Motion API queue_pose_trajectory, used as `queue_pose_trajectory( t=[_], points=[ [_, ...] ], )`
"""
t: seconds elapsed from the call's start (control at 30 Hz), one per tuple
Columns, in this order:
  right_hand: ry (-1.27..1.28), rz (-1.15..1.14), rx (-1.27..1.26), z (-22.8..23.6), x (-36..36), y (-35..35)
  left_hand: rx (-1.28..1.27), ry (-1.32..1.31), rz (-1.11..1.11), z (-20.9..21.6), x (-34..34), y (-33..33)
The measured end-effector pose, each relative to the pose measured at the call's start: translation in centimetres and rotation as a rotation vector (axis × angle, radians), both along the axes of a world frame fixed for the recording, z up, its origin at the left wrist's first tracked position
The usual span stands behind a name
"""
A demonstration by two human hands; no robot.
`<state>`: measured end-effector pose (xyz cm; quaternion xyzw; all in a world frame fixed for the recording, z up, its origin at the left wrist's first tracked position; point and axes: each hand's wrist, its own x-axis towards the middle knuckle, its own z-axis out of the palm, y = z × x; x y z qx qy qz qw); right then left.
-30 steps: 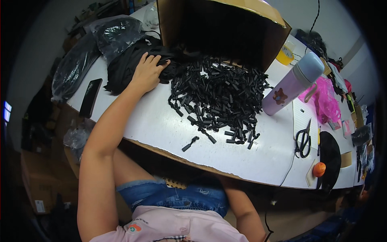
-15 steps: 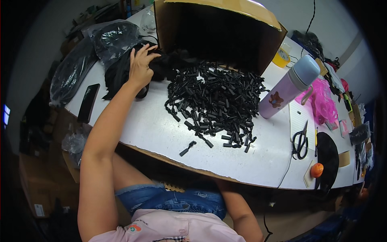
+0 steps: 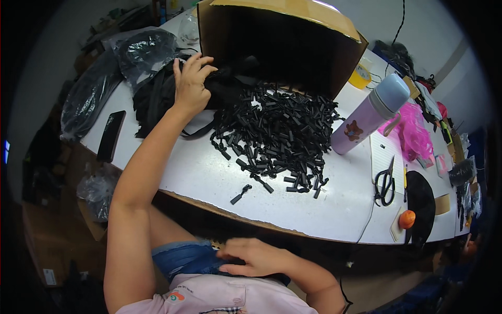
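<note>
Your left hand (image 3: 192, 93), fingers half spread, grip unclear, is at black straps (image 3: 156, 102) beside heaped clips (image 3: 285, 131) on the desk (image 3: 185, 170), which a tugged strap could scatter; your right hand (image 3: 259, 258), loosely open, looks empty.

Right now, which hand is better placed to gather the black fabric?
The left hand, probably: it is at the black fabric on the table, while the right hand is over the lap.

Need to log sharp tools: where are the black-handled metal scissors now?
In the head view, the scissors lie on the right side of the white table, between the lilac cylindrical bottle and the round orange object, partly on white lined paper.
</note>
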<state>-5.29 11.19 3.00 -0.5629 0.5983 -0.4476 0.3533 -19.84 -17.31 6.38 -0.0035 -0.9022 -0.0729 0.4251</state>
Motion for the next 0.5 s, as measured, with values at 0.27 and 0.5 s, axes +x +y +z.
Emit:
queue_pose_trajectory(
  t=[0.27, 0.5],
  points=[
    [-0.487, -0.808, -0.277, 2.3, -11.3, -15.0, 0.332, -0.034, -0.125, -2.1, -0.6, 0.5],
    [-1.049, -1.133, -0.471, 1.0, -16.1, -21.0, 0.306, -0.239, -0.381, -3.4, 1.4, 0.4]
  ],
)
